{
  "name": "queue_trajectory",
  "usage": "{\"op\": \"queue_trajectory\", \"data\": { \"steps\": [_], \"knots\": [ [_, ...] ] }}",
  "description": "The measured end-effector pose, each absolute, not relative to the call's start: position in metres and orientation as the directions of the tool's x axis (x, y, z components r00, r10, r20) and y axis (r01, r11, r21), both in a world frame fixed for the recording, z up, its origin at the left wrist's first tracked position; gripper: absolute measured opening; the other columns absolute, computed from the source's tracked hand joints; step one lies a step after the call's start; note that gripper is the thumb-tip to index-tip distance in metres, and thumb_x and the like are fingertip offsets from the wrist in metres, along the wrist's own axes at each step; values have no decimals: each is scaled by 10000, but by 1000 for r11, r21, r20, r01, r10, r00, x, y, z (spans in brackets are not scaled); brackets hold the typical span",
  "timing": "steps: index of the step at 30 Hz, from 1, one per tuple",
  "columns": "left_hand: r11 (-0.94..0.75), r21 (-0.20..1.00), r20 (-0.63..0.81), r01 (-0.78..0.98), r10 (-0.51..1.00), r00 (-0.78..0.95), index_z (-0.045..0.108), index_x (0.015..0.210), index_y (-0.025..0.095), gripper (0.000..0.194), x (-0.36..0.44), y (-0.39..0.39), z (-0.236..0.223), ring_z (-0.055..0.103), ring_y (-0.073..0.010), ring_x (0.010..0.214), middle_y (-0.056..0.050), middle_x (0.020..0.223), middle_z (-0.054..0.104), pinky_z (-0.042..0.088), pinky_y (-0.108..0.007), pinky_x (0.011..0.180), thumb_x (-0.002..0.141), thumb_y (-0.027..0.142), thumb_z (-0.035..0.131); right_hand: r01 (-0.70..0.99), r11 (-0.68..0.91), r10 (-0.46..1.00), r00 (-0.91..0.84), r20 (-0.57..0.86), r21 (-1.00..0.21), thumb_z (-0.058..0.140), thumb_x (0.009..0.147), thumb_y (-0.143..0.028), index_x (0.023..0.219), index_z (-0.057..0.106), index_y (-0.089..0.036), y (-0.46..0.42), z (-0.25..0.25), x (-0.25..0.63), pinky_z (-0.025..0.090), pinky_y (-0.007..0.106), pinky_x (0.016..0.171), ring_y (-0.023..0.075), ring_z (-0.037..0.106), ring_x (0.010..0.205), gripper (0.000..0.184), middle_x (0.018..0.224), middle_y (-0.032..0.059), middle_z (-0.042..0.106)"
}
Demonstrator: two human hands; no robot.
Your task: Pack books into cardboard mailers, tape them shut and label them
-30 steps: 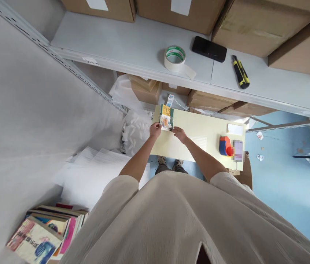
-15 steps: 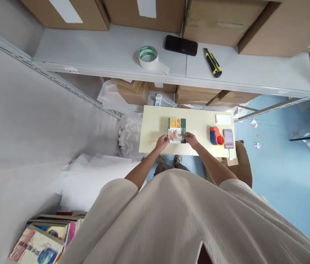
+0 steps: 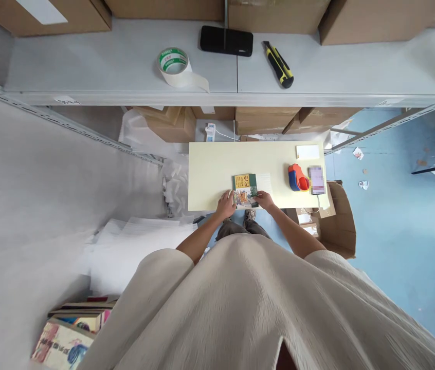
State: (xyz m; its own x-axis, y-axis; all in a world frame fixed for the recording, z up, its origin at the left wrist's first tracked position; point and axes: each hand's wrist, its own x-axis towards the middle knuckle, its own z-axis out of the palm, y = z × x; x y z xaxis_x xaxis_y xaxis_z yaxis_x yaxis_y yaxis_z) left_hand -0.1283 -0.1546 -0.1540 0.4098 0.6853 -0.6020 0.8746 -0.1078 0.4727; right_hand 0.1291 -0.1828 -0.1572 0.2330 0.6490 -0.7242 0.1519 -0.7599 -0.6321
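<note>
A book [image 3: 245, 186] with a green, yellow and illustrated cover is at the front edge of the pale yellow table [image 3: 210, 164], tilted slightly. My left hand [image 3: 225, 204] grips its lower left edge, fingers curled at the cover. On the opposite side, my right hand [image 3: 265, 200] pinches the book's lower right edge. A white sheet [image 3: 265, 182] shows just right of the book. Farther right stand a red and blue tape dispenser [image 3: 297, 178] and a phone-like device with a blurred screen [image 3: 316, 180].
Above the table runs a grey shelf [image 3: 125, 61] with a masking tape roll [image 3: 175, 67], a black phone [image 3: 226, 40], a yellow utility knife [image 3: 278, 65] and cardboard boxes [image 3: 275, 20]. An open carton [image 3: 339, 221] stands right; stacked books [image 3: 67, 339] lie lower left.
The book has moved down toward the table's front edge with both hands on it, and it has tilted slightly. My view has shifted, bringing the shelf items left and up.
</note>
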Motion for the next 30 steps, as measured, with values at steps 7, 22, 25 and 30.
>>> {"op": "queue_trajectory", "data": {
  "steps": [7,22,25,30],
  "knots": [
    [-206,371,-644,905,646,411,117,1881,232,937,-123,-167,-152,67,-396,1823,-188,1964,46,185,-634,1434,1075,345,581,449,-720,682,313,-661,-529,766,955,-241,1172,795,-212,-182,-155,128,583,281,803,246,822,1013,221,1139,105,882],
    [-177,339,-568,924,745,351,138,1870,222,1123,-104,-168,-142,257,-465,1750,-249,1903,252,276,-629,1391,960,399,771,522,-665,729,299,-616,-534,766,903,-184,963,821,-236,-182,-150,143,567,331,871,326,785,1104,97,1101,142,857],
    [-183,342,-543,922,762,352,107,1878,261,1145,-104,-167,-139,283,-471,1729,-240,1880,298,280,-643,1379,953,401,767,503,-692,713,367,-597,-518,735,900,-188,1133,816,-217,-185,-153,150,576,334,908,319,770,1124,248,1169,160,831],
    [-215,319,-565,923,738,368,197,1873,306,1063,-104,-166,-139,273,-490,1720,-221,1886,276,292,-656,1355,978,432,757,417,-795,606,574,-551,-440,710,872,-241,1390,703,-142,-183,-160,163,588,349,953,317,739,1139,527,1297,214,753]
  ]
}}
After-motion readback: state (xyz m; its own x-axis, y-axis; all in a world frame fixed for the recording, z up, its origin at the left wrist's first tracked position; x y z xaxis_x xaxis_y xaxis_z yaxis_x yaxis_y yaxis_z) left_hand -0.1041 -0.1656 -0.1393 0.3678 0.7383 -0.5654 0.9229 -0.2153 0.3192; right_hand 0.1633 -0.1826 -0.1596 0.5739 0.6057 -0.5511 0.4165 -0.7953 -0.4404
